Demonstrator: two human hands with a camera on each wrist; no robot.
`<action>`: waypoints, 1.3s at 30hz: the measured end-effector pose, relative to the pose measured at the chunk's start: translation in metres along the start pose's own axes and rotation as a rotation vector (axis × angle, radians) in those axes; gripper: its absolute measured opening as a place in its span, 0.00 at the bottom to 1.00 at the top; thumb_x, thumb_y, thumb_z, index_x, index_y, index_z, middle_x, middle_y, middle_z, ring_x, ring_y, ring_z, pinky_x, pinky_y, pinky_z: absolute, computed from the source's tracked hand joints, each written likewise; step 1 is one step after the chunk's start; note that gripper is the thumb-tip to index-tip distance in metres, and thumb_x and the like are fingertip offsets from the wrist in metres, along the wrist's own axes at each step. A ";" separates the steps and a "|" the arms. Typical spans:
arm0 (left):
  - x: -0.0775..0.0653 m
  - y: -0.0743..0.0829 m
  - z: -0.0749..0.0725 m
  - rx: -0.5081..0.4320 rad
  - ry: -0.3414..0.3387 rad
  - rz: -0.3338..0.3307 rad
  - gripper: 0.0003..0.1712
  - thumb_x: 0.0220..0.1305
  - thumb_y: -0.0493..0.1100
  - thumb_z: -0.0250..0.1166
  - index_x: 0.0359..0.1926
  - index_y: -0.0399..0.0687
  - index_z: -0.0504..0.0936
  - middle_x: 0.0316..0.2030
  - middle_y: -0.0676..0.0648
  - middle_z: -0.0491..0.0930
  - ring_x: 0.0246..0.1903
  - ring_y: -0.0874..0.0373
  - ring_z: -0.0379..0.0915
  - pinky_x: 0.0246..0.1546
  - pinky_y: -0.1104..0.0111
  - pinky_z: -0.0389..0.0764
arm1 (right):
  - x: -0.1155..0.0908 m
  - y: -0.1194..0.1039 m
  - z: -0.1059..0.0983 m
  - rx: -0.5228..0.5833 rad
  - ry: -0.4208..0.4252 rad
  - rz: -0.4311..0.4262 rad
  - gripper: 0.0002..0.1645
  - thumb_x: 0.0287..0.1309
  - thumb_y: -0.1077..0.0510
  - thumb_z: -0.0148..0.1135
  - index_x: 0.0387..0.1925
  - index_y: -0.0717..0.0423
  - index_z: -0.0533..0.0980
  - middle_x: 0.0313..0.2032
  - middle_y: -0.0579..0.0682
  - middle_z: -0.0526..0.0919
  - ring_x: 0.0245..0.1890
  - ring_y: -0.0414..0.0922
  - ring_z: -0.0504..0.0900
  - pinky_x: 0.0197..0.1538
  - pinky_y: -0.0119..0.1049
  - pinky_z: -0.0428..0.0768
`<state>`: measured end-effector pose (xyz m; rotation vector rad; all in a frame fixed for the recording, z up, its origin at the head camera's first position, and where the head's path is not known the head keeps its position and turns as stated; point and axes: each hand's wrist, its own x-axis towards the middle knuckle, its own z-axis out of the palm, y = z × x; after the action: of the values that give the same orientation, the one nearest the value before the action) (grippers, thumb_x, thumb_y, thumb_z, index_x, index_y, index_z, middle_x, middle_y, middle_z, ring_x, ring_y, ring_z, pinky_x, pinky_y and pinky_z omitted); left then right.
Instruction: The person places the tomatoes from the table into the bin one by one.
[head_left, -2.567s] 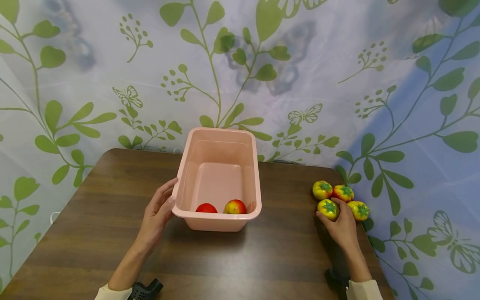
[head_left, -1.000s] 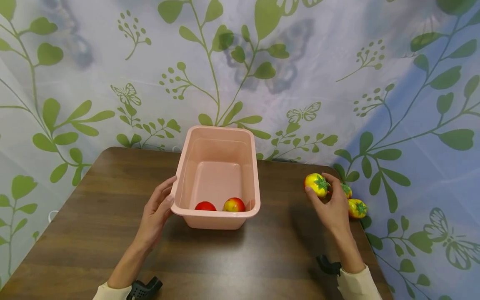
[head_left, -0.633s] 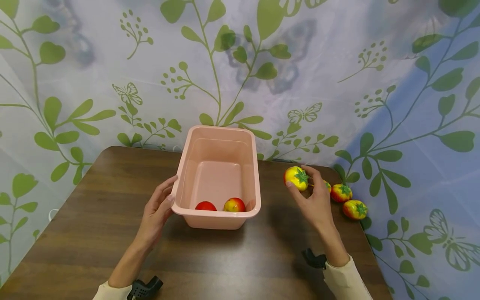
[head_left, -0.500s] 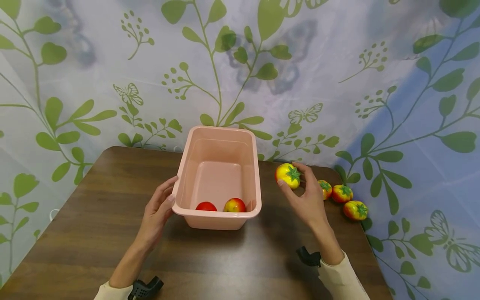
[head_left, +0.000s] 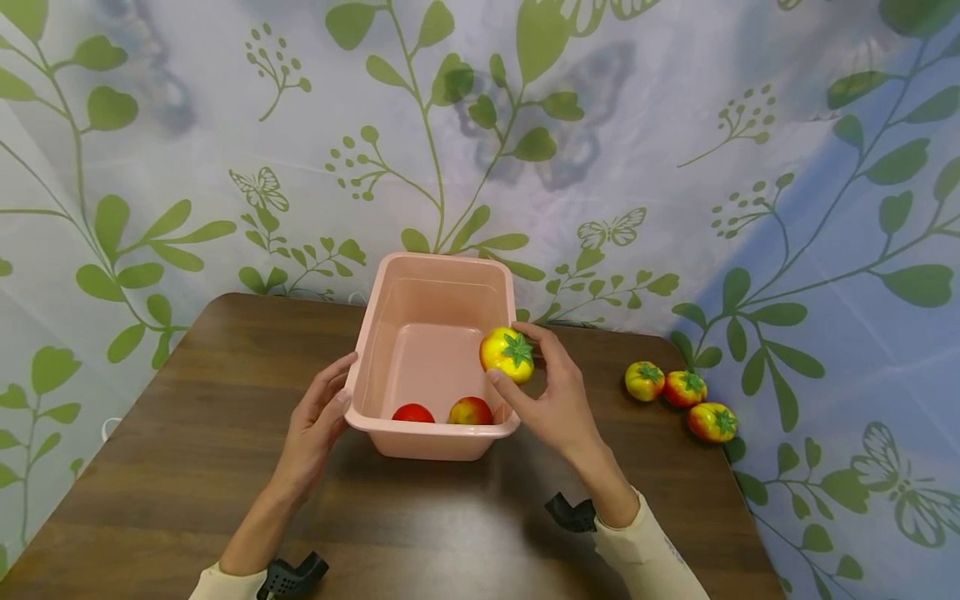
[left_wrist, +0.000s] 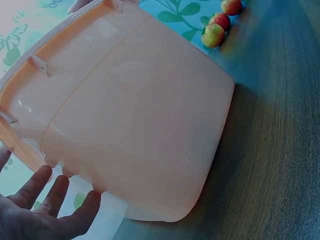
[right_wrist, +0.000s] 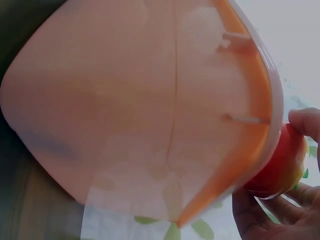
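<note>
My right hand [head_left: 555, 404] pinches a yellow-and-red toy tomato [head_left: 504, 354] with a green star-shaped calyx between thumb and fingers. It is over the right rim of the pink plastic tub [head_left: 435, 431]. In the right wrist view, the tomato's red underside [right_wrist: 277, 167] shows beside the tub's rim. My left hand [head_left: 311, 425] rests its fingers against the tub's left side; the left wrist view shows fingertips [left_wrist: 92, 200] touching the outer wall. Inside the tub's near end lie a red round fruit [head_left: 413, 413] and a red-yellow one [head_left: 470, 411], both partly hidden by the front rim.
Three more toy tomatoes, one yellow [head_left: 644, 381], one redder [head_left: 686, 388] and one yellow-red [head_left: 712, 422], lie near the right edge of the brown wooden table [head_left: 187, 433]. A leaf-patterned cloth [head_left: 292, 167] hangs behind and beside the table.
My right hand has picked the toy tomato out of the group at the right and carried it left to the tub's rim. The left hand has stayed at the tub.
</note>
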<state>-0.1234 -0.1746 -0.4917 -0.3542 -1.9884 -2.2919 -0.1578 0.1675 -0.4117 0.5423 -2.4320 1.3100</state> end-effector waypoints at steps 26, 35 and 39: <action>-0.002 0.000 0.002 -0.013 0.023 -0.012 0.29 0.86 0.39 0.48 0.83 0.47 0.62 0.74 0.42 0.72 0.68 0.56 0.76 0.61 0.69 0.85 | 0.001 0.007 0.007 0.034 0.024 -0.042 0.34 0.68 0.53 0.74 0.71 0.53 0.74 0.63 0.51 0.84 0.60 0.51 0.85 0.63 0.53 0.86; -0.002 0.001 0.002 -0.007 0.000 0.003 0.30 0.86 0.39 0.49 0.84 0.48 0.61 0.75 0.38 0.71 0.68 0.54 0.77 0.61 0.65 0.86 | 0.000 0.024 0.002 0.061 0.044 -0.006 0.32 0.69 0.54 0.73 0.71 0.51 0.74 0.65 0.54 0.83 0.64 0.49 0.84 0.65 0.52 0.85; -0.001 0.003 0.004 -0.013 0.001 0.003 0.30 0.86 0.39 0.49 0.84 0.47 0.61 0.75 0.36 0.71 0.68 0.53 0.77 0.61 0.64 0.86 | -0.002 0.041 -0.004 0.070 0.080 0.037 0.29 0.70 0.54 0.71 0.69 0.47 0.75 0.65 0.48 0.83 0.64 0.49 0.83 0.64 0.43 0.86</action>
<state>-0.1211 -0.1716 -0.4885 -0.3570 -1.9718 -2.3045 -0.1748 0.1920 -0.4396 0.4549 -2.3497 1.4086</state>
